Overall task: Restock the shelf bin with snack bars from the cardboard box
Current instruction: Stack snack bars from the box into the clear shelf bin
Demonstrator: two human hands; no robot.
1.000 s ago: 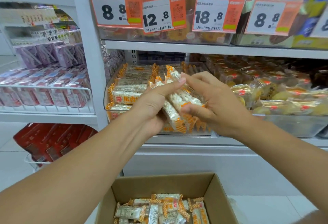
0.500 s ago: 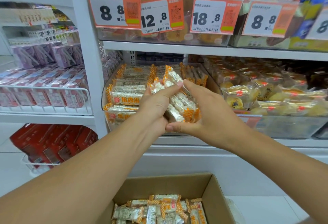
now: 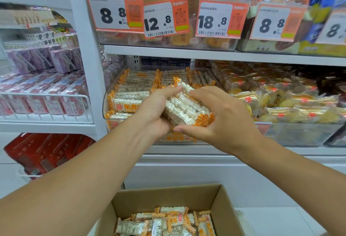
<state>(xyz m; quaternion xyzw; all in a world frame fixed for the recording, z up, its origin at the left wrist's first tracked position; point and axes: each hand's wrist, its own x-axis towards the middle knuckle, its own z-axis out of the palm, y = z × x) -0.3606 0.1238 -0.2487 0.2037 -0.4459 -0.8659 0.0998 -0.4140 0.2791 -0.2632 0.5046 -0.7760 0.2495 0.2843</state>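
A bundle of white puffed-rice snack bars (image 3: 184,107) in clear wrappers with orange checked ends sits between both my hands, just in front of the clear shelf bin (image 3: 108,104). My left hand (image 3: 154,113) grips the bundle from the left, fingers across its top. My right hand (image 3: 215,118) cups it from the right, thumb under the lower end. The bin holds rows of the same bars (image 3: 131,93). Below, the open cardboard box (image 3: 222,209) holds several more loose bars (image 3: 164,222).
Orange price tags (image 3: 159,18) hang on the upper shelf edge above the bin. A neighbouring clear bin of yellow wrapped cakes (image 3: 280,102) stands to the right. Pink and purple packs fill a wire rack (image 3: 46,101) on the left, red packs (image 3: 43,151) below.
Both hands have turned and squared the bundle of bars, holding it a little lower and closer to the bin's front. The right thumb now sits under the bundle.
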